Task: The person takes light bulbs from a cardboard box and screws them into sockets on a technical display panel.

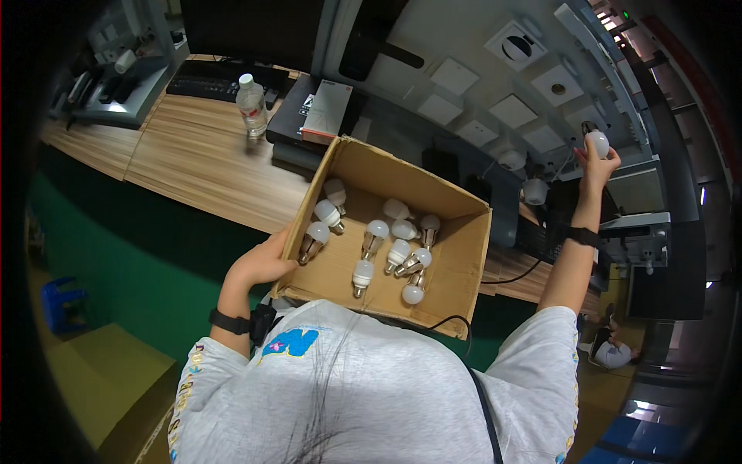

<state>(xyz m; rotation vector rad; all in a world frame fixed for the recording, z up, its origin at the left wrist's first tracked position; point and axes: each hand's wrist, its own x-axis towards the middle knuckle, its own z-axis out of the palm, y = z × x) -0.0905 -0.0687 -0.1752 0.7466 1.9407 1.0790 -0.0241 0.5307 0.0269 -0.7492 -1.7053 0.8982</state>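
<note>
My left hand (264,263) grips the near left side of an open cardboard box (457,298), which tilts in front of my chest. Several white light bulbs lie loose inside, among them a bulb (376,230) near the middle and another bulb (315,236) by the left wall. Some have silvery ribbed necks, others plain white ones. My right arm reaches up to the far right. There my right hand (597,164) has its fingers closed round a light bulb (598,142), next to a panel (495,85) of switches and sockets. Whether this bulb touches any fitting I cannot tell.
Behind the box runs a wooden desk (193,166) with a water bottle (251,106), a keyboard (209,83), a monitor (251,31) and a flat box (328,108) on a dark stack. A cable (516,278) hangs at the right. A blue stool (63,304) stands far left; another person (613,349) sits far right.
</note>
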